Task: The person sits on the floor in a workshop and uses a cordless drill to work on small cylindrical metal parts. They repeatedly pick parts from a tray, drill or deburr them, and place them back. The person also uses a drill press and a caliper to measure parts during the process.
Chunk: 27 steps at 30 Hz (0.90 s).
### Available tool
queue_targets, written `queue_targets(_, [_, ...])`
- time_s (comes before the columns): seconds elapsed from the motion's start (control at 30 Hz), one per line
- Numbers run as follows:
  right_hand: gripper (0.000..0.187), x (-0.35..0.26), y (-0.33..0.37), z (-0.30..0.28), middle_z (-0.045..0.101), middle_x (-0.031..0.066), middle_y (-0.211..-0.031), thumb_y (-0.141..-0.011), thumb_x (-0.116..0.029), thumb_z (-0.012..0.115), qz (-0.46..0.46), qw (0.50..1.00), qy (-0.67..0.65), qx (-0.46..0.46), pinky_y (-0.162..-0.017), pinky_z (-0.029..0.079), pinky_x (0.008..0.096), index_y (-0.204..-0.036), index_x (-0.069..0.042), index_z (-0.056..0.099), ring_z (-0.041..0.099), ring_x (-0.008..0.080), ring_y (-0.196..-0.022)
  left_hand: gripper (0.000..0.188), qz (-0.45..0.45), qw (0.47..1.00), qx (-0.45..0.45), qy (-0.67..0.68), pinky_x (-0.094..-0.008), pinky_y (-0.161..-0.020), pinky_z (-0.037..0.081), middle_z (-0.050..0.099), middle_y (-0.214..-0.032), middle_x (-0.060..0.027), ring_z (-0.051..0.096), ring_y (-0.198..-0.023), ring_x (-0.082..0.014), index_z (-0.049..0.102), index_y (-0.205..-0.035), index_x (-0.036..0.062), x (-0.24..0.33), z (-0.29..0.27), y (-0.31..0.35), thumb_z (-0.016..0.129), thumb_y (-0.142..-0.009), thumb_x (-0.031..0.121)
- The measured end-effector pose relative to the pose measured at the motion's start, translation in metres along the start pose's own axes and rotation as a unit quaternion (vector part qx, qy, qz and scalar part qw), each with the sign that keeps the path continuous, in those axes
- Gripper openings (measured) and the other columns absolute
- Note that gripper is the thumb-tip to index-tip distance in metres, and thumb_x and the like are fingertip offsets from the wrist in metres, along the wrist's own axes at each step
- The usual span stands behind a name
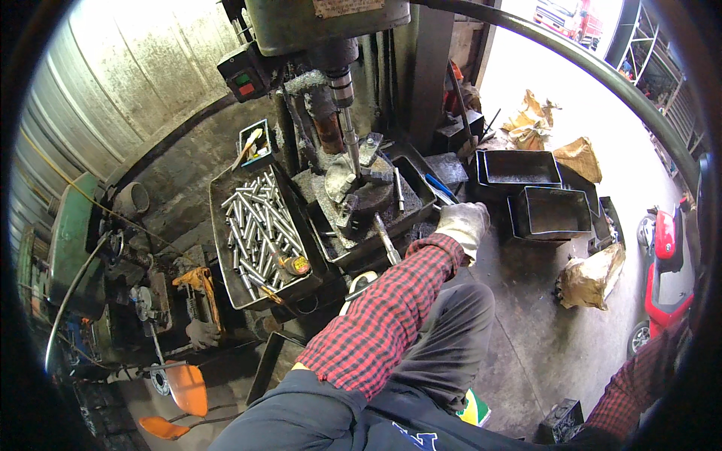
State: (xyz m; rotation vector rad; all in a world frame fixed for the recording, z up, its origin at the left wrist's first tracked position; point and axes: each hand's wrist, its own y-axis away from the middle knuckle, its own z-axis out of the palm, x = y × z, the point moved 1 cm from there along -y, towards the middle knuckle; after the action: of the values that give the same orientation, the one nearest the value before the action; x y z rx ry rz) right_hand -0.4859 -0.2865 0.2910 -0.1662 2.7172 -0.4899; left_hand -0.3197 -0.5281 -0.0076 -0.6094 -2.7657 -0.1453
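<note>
My left hand [462, 225], in a pale work glove below a red-and-black checked sleeve, reaches to the right edge of the drill press tray. Its fingers look curled closed; what they hold, if anything, is hidden. Just beyond it lies a blue-handled tool [440, 186]. Left of the hand, the drill bit [351, 139] points down at a round metal fixture [368, 197] on the press table. A bare lever [386, 239] sticks out from the fixture toward me. A short metal rod [398, 189] is beside it. My right sleeve [628, 395] shows at the lower right; the hand there is lost in the dark rim.
Left of the press stands a bin [219, 255] full of short metal rods. Black trays [553, 214] are stacked at right, near crumpled sacks [592, 278] and a red scooter [665, 278]. A green machine [75, 252] and an orange-seated stool [187, 388] stand at left.
</note>
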Motion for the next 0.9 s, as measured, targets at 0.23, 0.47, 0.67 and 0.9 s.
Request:
queue_targets(0.23, [0.076,0.006,0.003,0.005,0.077,0.0176,-0.132,-0.088,-0.012,0.085,0.006,1.0,0.001,0.004,-0.081,0.064,0.0414,-0.16,-0.014,0.059,0.079,0.032,-0.104,0.021,0.006,1.0,-0.001,0.003,-0.0476,-0.086,0.069,0.087,-0.114,-0.0157,0.084,-0.112,-0.0339,0.088,-0.11,0.0122,-0.004,0.005,-0.003,0.084,-0.09,0.017])
queue_targets(0.47, [0.079,0.0,0.008,0.007,0.077,0.0187,-0.131,-0.089,-0.019,0.086,-0.008,1.0,-0.002,0.023,-0.082,0.065,0.0438,-0.163,-0.016,0.056,0.08,0.0341,-0.103,0.012,0.123,0.99,-0.034,-0.067,-0.0467,-0.075,0.067,0.086,-0.105,-0.0096,0.084,-0.095,-0.0366,0.086,-0.096,0.0161,-0.006,0.002,0.004,0.083,-0.086,0.021])
queue_targets(0.67, [0.082,0.01,0.01,0.004,0.077,0.0196,-0.131,-0.09,-0.025,0.087,-0.005,0.998,-0.03,0.063,-0.082,0.065,0.0459,-0.165,-0.018,0.053,0.08,0.0359,-0.103,0.022,0.006,0.814,0.222,0.536,-0.0421,-0.071,0.067,0.078,-0.109,-0.0143,0.08,-0.091,-0.0285,0.08,-0.106,0.0022,-0.089,-0.038,0.152,0.077,-0.1,0.023])
queue_targets(0.9, [0.086,0.046,0.028,0.086,0.077,0.0207,-0.13,-0.091,-0.033,0.088,0.016,0.987,0.063,0.149,-0.083,0.066,0.0483,-0.168,-0.02,0.05,0.08,0.038,-0.103,0.031,-0.276,0.232,0.368,0.857,-0.0602,-0.098,0.063,0.067,-0.078,-0.0009,0.073,-0.075,-0.0274,0.065,-0.089,0.0169,-0.179,0.038,0.28,0.07,-0.113,0.035])
